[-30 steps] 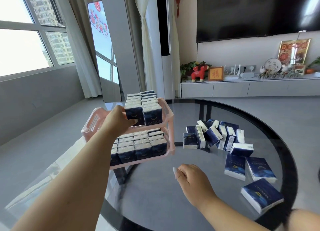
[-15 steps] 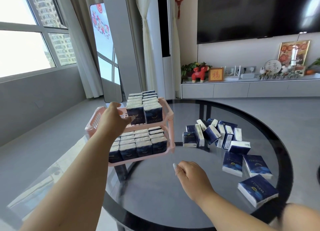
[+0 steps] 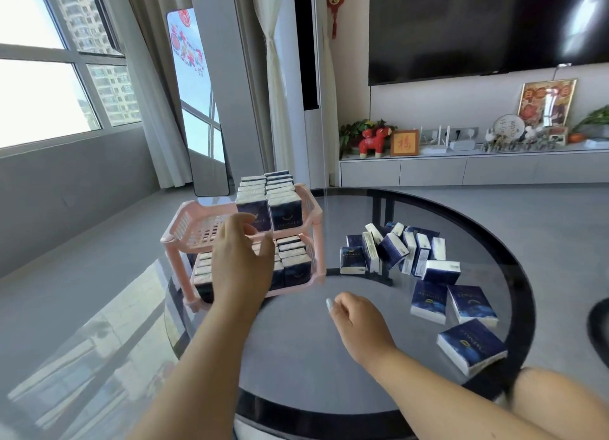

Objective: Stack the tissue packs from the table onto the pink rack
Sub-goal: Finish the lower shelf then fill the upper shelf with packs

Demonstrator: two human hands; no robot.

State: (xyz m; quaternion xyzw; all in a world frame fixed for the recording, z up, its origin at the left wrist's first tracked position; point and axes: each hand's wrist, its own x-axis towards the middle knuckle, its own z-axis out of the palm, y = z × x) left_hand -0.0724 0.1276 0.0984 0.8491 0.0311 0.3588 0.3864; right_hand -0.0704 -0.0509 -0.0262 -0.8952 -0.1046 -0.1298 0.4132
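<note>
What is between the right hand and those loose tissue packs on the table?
Nothing visible. Only bare glass table lies between the right hand and the loose tissue packs to its right.

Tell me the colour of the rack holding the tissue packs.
Pink: the rack shows best in the head view, the only one.
</note>
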